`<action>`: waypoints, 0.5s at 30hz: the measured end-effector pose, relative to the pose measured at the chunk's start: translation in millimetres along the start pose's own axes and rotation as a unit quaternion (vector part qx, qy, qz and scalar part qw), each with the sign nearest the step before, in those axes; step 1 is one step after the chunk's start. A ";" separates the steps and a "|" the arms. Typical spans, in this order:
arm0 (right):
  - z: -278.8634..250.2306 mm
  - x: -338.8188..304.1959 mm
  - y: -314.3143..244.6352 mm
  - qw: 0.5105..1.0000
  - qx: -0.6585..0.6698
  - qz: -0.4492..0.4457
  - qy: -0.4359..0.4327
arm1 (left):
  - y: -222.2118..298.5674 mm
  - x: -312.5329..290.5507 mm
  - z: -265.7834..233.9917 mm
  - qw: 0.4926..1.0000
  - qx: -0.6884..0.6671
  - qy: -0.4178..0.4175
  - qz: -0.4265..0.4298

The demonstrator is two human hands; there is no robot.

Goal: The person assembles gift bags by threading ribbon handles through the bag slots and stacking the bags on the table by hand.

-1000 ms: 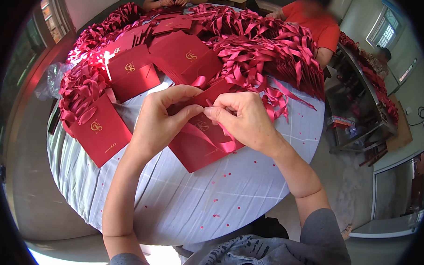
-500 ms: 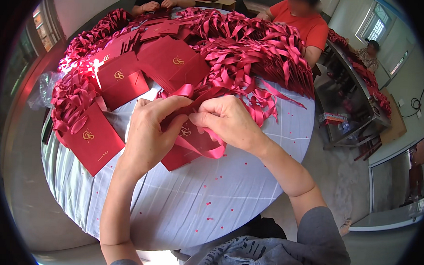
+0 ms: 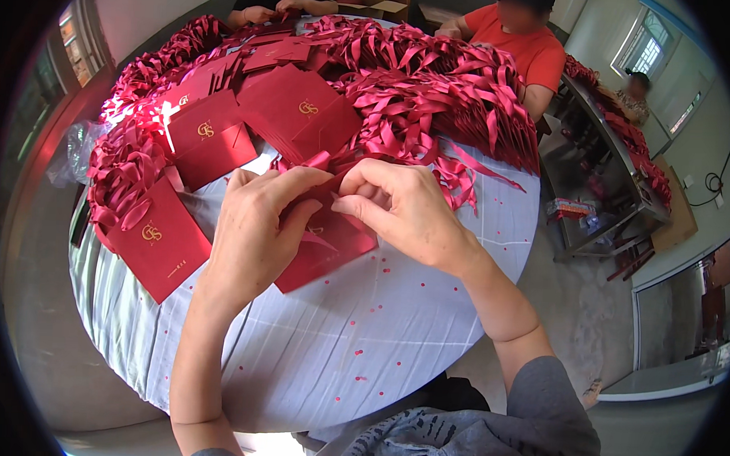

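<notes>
A red paper gift bag (image 3: 332,259) with a gold emblem is between my hands, over the near middle of the table. My left hand (image 3: 257,220) is closed on the bag's upper left edge, thumb on the near side. The thumb and fingers of my right hand (image 3: 410,209) are bent around its upper right edge. A bit of pink ribbon (image 3: 321,241) shows against the bag's front, below my fingers. My hands partly cover the bag's top, so the ribbon's fastening there is hidden.
Red bags (image 3: 301,113) lie stacked beyond my hands, with ribbon-handled bags (image 3: 434,78) heaped behind. Another bag (image 3: 162,241) lies left. Small red dots dot the white tablecloth (image 3: 312,355). Two people sit across the table; another is by a side table (image 3: 617,156) at right.
The pink ribbon loop that hung in front of the bag below my right hand is gone from there, and more of the bag's front shows. My right hand has shifted slightly right.
</notes>
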State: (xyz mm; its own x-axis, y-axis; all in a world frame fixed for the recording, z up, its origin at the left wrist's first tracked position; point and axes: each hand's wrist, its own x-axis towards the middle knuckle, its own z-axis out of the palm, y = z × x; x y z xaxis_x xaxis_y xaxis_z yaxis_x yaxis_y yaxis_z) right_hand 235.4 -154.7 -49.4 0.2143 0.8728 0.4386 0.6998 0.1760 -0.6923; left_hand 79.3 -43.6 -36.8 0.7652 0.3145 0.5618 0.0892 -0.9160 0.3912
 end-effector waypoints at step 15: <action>-4.6 5.5 4.0 0.970 -0.165 -0.156 0.086 | 4.7 -0.9 7.3 0.999 0.001 -0.013 0.033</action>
State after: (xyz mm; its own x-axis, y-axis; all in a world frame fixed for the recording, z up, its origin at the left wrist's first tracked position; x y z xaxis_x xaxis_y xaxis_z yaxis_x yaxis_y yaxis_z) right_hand 242.5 -151.3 -47.1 0.0469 0.7067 0.7060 0.9230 0.2395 -0.3011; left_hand 83.7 -50.0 -40.8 0.7860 0.2465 0.5670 0.0392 -0.9351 0.3521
